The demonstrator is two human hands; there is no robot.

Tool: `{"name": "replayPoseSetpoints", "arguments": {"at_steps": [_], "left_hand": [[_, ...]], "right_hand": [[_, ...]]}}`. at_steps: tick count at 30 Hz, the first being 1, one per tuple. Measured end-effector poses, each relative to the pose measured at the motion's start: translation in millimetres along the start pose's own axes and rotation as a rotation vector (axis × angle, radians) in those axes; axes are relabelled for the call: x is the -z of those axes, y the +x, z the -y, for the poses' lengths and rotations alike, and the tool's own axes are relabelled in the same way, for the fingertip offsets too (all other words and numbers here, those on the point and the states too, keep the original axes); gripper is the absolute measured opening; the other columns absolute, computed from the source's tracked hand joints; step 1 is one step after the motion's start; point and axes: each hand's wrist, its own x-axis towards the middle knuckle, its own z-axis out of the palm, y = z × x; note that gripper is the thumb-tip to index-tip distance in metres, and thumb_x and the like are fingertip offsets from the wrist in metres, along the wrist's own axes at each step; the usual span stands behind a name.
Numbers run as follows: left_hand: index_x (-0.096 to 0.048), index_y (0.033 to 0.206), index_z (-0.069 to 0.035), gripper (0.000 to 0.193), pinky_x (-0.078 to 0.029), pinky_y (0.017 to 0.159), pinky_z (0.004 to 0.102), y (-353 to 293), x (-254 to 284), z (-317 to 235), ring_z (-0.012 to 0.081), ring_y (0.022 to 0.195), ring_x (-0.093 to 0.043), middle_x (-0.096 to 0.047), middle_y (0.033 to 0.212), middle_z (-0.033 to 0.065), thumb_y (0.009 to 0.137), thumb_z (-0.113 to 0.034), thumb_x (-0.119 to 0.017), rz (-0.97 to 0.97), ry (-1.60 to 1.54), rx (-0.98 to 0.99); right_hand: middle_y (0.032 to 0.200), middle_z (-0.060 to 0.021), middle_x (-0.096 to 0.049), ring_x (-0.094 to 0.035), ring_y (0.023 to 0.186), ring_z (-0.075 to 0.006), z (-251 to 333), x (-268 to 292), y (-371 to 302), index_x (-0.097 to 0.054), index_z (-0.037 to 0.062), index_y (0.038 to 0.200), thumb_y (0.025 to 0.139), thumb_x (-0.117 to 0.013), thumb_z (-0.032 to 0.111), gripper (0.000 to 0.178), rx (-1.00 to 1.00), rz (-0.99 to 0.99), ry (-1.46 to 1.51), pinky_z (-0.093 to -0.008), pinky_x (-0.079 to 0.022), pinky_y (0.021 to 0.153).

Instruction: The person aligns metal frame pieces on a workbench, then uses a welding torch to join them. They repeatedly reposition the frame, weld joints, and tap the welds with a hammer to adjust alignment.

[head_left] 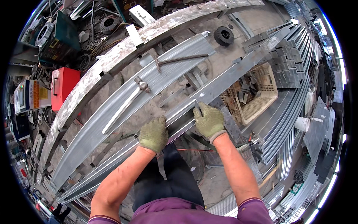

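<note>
A long galvanised steel channel (pixel 182 112) runs diagonally in front of me, from lower left to upper right. My left hand (pixel 153 135), in an olive-green work glove, is closed over its near edge. In a matching glove, my right hand (pixel 209 119) pinches a small grey metal piece (pixel 196 103) against the channel between thumb and forefinger; its exact shape is mostly hidden. Beyond lies a second wide steel channel (pixel 112 106). On it rest a hammer (pixel 143 85) with a pale handle and a T-shaped rod tool (pixel 182 59).
A beige plastic crate (pixel 261 106) with metal offcuts stands right of my right hand. Stacked steel profiles (pixel 287 123) fill the right side. A curved, worn beam (pixel 89 80) arcs across the far side. A red box (pixel 64 87) and a black spool (pixel 223 36) stand farther off.
</note>
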Motion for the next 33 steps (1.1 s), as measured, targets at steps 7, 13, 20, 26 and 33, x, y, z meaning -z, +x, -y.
{"name": "replayPoseSetpoints", "arguments": {"at_steps": [7,13,20,26,33], "left_hand": [[-0.065,0.133,-0.007,0.044,-0.058,0.090,0.0542,16,0,-10,0.0413,0.104,-0.074,-0.075,0.111,0.0205,0.093,-0.023,-0.072,0.057,0.023,0.006],[-0.062,0.140,-0.005,0.051,-0.056,0.093,0.0551,43,10,-35,0.0442,0.110,-0.072,-0.073,0.120,0.0240,0.098,-0.032,-0.071,0.113,-0.075,0.001],[-0.060,0.145,-0.008,0.054,-0.056,0.096,0.0572,79,3,-51,0.0462,0.114,-0.070,-0.073,0.126,0.0241,0.099,-0.037,-0.068,0.037,-0.082,-0.170],[-0.062,0.142,-0.011,0.052,-0.056,0.093,0.0567,80,5,-52,0.0468,0.112,-0.071,-0.074,0.122,0.0252,0.099,-0.038,-0.068,0.031,-0.073,-0.197],[-0.067,0.138,-0.014,0.043,-0.056,0.095,0.0552,73,-1,-58,0.0455,0.112,-0.070,-0.076,0.119,0.0209,0.099,-0.032,-0.072,0.030,-0.103,-0.086]], "right_hand": [[0.123,-0.0230,-0.076,-0.071,0.114,-0.0433,-12,-9,1,-0.073,0.0029,0.132,0.104,-0.062,0.035,0.044,0.033,-0.075,0.116,-0.0532,-0.056,0.099],[0.125,-0.0231,-0.075,-0.071,0.116,-0.0428,-22,-17,-2,-0.073,0.0009,0.131,0.099,-0.072,0.035,0.047,-0.010,-0.103,0.399,-0.0501,-0.056,0.101],[0.123,-0.0229,-0.075,-0.071,0.113,-0.0440,-33,-31,-18,-0.073,0.0007,0.131,0.096,-0.076,0.036,0.050,0.040,-0.234,0.621,-0.0505,-0.056,0.100],[0.120,-0.0207,-0.077,-0.072,0.109,-0.0426,-17,-47,-8,-0.072,0.0029,0.129,0.098,-0.071,0.040,0.048,-0.024,-0.268,0.362,-0.0520,-0.057,0.095],[0.118,-0.0186,-0.078,-0.072,0.108,-0.0415,-20,-35,-5,-0.073,0.0035,0.129,0.099,-0.070,0.039,0.046,-0.087,-0.167,0.375,-0.0520,-0.057,0.094]]}}
